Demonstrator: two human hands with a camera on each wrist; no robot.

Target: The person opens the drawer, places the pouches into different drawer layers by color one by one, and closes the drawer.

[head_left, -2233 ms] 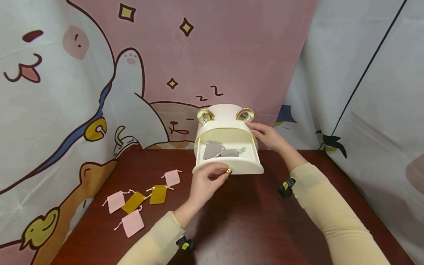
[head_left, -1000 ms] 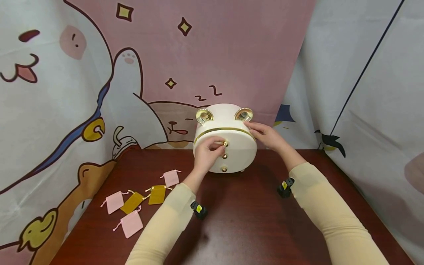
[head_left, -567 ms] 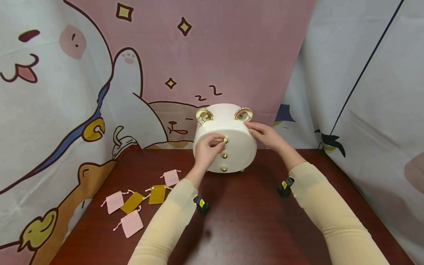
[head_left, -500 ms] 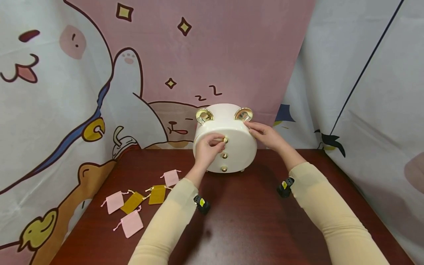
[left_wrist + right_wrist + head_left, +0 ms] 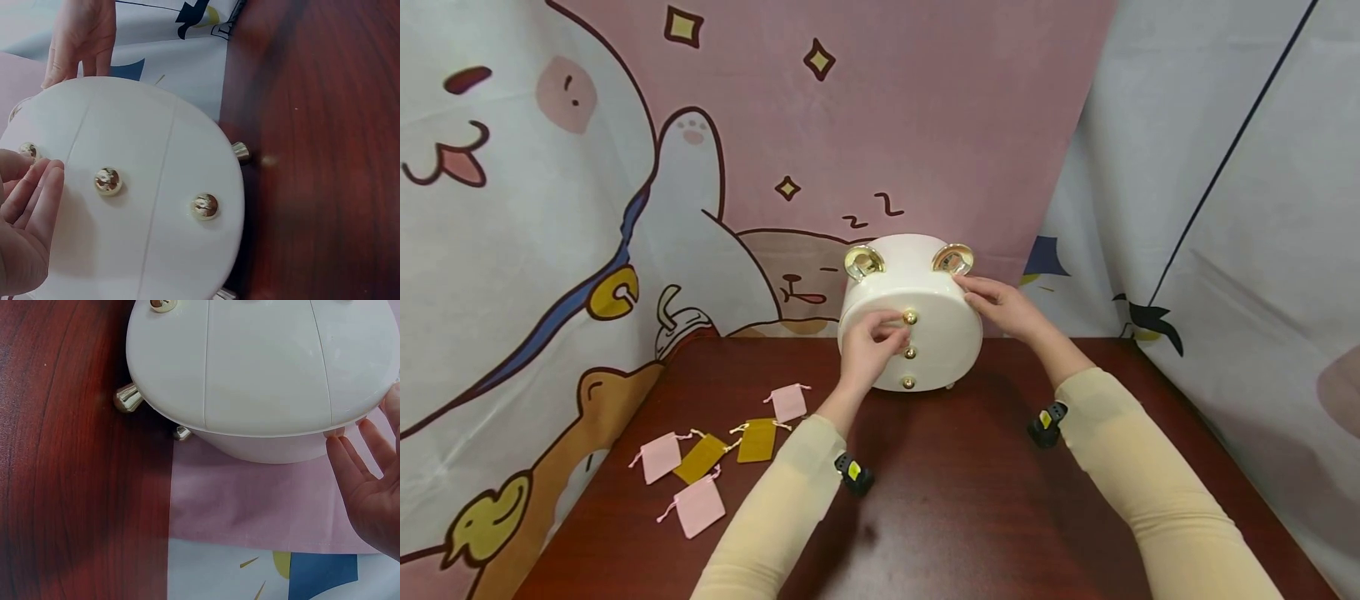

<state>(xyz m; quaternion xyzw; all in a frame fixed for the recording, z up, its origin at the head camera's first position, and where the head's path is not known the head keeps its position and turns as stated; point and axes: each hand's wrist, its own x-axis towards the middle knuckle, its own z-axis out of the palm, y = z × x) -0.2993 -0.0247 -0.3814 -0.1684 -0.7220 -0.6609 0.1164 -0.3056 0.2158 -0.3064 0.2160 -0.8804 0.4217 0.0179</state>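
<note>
A white rounded drawer box [image 5: 943,342] with gold ears stands on the table, its three drawers flush. Gold knobs run down its front: the top knob [image 5: 911,317], middle knob [image 5: 108,181] and bottom knob [image 5: 205,206]. My left hand [image 5: 867,348] is at the top knob, thumb and fingers slightly parted and the knob showing beside the fingertips. Against the box's upper right side, below the ear [image 5: 953,259], rests my right hand [image 5: 1003,308], its fingers fairly straight. In the right wrist view some of its fingertips are hidden behind the front edge.
Left of the box, several small drawstring pouches lie flat on the dark red table [image 5: 970,500], among them a pink pouch [image 5: 700,507] and a mustard pouch [image 5: 756,440]. A printed cloth [image 5: 940,125] hangs behind the box.
The top drawer, open earlier with grey pouches inside, has been pushed in by my left hand. That hand has since eased slightly down off the knob. My right hand has stayed put.
</note>
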